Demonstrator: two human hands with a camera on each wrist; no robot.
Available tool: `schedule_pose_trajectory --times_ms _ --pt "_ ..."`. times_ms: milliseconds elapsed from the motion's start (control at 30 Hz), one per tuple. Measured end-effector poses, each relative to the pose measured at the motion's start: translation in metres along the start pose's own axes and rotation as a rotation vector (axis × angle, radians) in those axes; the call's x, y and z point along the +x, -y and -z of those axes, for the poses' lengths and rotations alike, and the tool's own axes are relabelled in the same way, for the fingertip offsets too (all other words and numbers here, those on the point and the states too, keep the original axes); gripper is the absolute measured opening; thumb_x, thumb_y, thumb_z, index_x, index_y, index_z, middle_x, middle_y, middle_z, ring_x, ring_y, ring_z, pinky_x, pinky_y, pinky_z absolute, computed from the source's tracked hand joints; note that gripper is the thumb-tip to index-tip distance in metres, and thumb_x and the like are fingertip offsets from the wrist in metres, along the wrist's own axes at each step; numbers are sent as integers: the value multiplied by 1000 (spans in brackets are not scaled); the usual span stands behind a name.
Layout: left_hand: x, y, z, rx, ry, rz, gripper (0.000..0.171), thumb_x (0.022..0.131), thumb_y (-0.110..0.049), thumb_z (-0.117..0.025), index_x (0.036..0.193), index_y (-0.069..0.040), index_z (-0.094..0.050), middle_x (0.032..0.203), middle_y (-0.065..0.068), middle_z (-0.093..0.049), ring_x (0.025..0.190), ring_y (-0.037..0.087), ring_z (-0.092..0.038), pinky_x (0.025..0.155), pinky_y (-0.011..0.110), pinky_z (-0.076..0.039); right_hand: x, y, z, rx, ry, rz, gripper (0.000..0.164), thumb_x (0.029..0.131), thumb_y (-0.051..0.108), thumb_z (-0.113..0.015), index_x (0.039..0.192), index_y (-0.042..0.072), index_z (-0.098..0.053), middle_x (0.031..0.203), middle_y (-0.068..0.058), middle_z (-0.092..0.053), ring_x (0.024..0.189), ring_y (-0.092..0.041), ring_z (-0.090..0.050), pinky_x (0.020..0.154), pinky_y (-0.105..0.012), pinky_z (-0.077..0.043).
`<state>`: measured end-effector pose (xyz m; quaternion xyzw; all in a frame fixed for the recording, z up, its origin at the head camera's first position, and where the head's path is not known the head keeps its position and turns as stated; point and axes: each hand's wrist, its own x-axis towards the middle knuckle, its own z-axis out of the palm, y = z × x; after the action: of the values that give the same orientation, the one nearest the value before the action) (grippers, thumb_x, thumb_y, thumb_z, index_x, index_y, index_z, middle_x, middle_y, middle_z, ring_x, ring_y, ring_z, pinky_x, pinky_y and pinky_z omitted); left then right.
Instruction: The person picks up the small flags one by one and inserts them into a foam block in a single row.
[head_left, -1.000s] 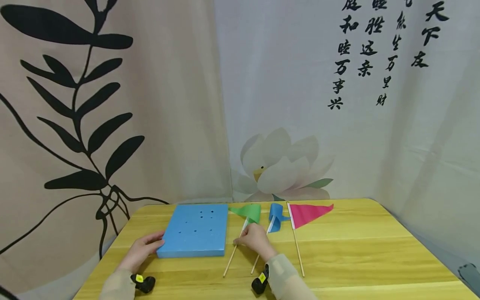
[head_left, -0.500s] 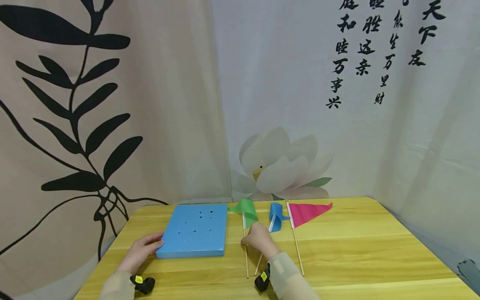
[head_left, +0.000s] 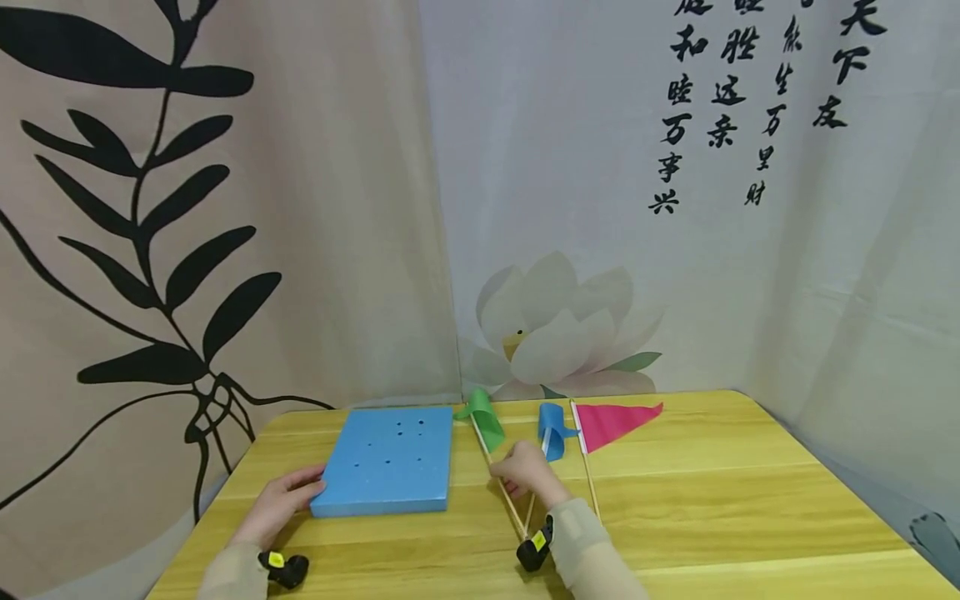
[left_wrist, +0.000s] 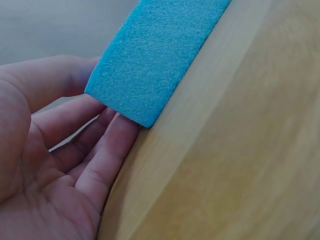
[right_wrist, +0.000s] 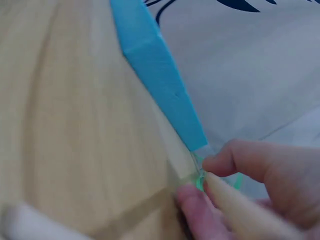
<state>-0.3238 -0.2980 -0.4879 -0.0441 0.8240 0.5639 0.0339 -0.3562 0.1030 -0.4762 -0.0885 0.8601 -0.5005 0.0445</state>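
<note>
A blue foam board (head_left: 390, 479) with several small holes lies on the table. At its near left corner my left hand (head_left: 279, 502) holds it, thumb at one side of the corner and fingertips at the other, as the foam (left_wrist: 150, 65) shows in the left wrist view. Between thumb and fingers my right hand (head_left: 531, 472) pinches the wooden stick of a green flag (head_left: 486, 421), tilted with its cloth up and to the left. In the right wrist view the stick (right_wrist: 240, 210) runs close past the lens. Beside that hand lies a blue flag (head_left: 553, 432), its stick partly hidden.
To the right of the blue flag lies a pink triangular flag (head_left: 615, 427), the lower end of its stick behind the right sleeve. The yellow wooden table (head_left: 712, 500) ends at a printed curtain (head_left: 360, 250). Each wrist wears a small black camera (head_left: 288, 571).
My right hand has moved a little to the right, and the green flag's stick has swung from leaning right to leaning left at the top. The left hand stays at the board.
</note>
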Motion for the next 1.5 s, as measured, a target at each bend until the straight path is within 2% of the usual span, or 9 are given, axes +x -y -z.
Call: schedule_pose_trajectory --times_ms 200,367,500,600,767,933,1100,1233,1500 --pt "-1 -1 0 -1 -3 4 61 96 -28 -62 141 9 -43 143 29 -42 122 36 -50 90 41 -52 -2 0 9 194 87 -47 18 85 7 -63 80 -10 -68 65 -16 -67 50 -19 -64 50 -34 -57" --pt "-2 -2 -1 4 -4 9 61 96 -27 -62 141 11 -42 143 30 -41 122 37 -50 90 41 -52 1 -4 12 295 141 -51 20 87 4 -61 91 -13 -69 66 -15 -67 50 -17 -63 50 -32 -57" --pt "-1 -3 -1 11 -11 4 62 96 -27 -62 141 11 -42 143 30 -41 121 35 -51 89 39 -52 5 -3 17 330 148 -68 22 88 4 -61 102 -13 -66 65 -11 -65 51 -15 -62 50 -30 -57" --pt "-1 -3 -2 10 -17 1 61 97 -27 -61 141 11 -42 143 30 -42 119 34 -53 88 38 -53 6 1 22 344 142 -74 27 91 4 -61 111 -13 -63 73 -13 -67 55 -15 -64 52 -30 -57" --pt "-1 -2 -2 22 -18 -7 61 96 -27 -61 140 11 -42 142 30 -42 118 33 -54 87 38 -53 4 11 33 383 137 -61 33 96 7 -57 121 -15 -57 86 -19 -67 64 -20 -67 60 -38 -60" --pt "-2 -3 -2 17 -16 1 62 96 -28 -62 140 11 -42 142 29 -42 118 33 -53 87 37 -53 2 23 43 410 99 -26 37 95 8 -58 127 -9 -56 89 -18 -67 69 -27 -68 66 -47 -59" --pt "-2 -3 -1 11 -4 8 64 96 -29 -63 141 10 -42 143 30 -41 120 35 -51 88 39 -52 -2 37 54 446 62 50 41 95 10 -57 134 -2 -53 96 -19 -67 71 -28 -68 62 -42 -60" --pt "-1 -3 0 3 -1 7 63 96 -29 -62 141 10 -42 143 29 -41 121 35 -51 89 39 -52 -6 48 58 521 15 110 37 96 8 -58 132 1 -54 95 -16 -67 72 -30 -68 61 -40 -59" --pt "-1 -3 -2 -2 -8 12 64 95 -29 -64 141 10 -42 142 29 -43 118 32 -53 87 37 -53 -8 59 53 667 -116 176 32 95 9 -61 126 3 -58 94 -12 -68 74 -24 -68 64 -40 -60"
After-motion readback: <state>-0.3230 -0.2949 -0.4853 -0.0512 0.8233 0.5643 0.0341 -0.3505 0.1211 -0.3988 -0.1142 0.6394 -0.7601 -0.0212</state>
